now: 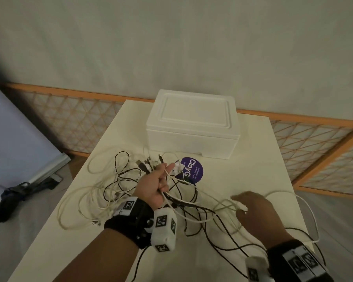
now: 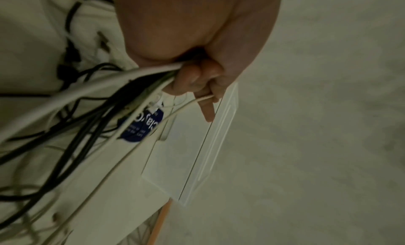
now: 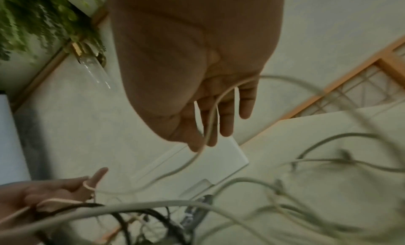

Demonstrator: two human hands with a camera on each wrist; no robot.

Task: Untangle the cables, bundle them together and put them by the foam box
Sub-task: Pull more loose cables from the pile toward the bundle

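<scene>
The left hand (image 1: pixel 154 185) is clenched round a gathered bunch of cables (image 1: pixel 118 180), white and black, just in front of the foam box (image 1: pixel 192 123). Their plug ends fan out past its knuckles toward the box, probably so all ends sit together in 1 grip before bundling. Only its index finger is straight, with 1 thin white cable looped over it, seemingly kept apart from the bunch. The left wrist view confirms the curled fingers (image 2: pixel 192 79) with several strands running out beneath them.

The right hand (image 1: pixel 257 212) is farther from the box, toward the near right part of the table (image 1: pixel 253 151). Its fingers (image 3: pixel 225 120) are straight and slightly spread, relaxed, with 1 white cable draped across them rather than pinched. It looks like it is combing along a loose strand to lift it free.

The rest of the cables lie in overlapping loops on the table in front of the box, most to the box's near left, with long black runs trailing off the near edge. A round purple sticker (image 1: pixel 194 169) lies just before the box, partly under the strands.

The untangling is under way; bundling is not yet done.
</scene>
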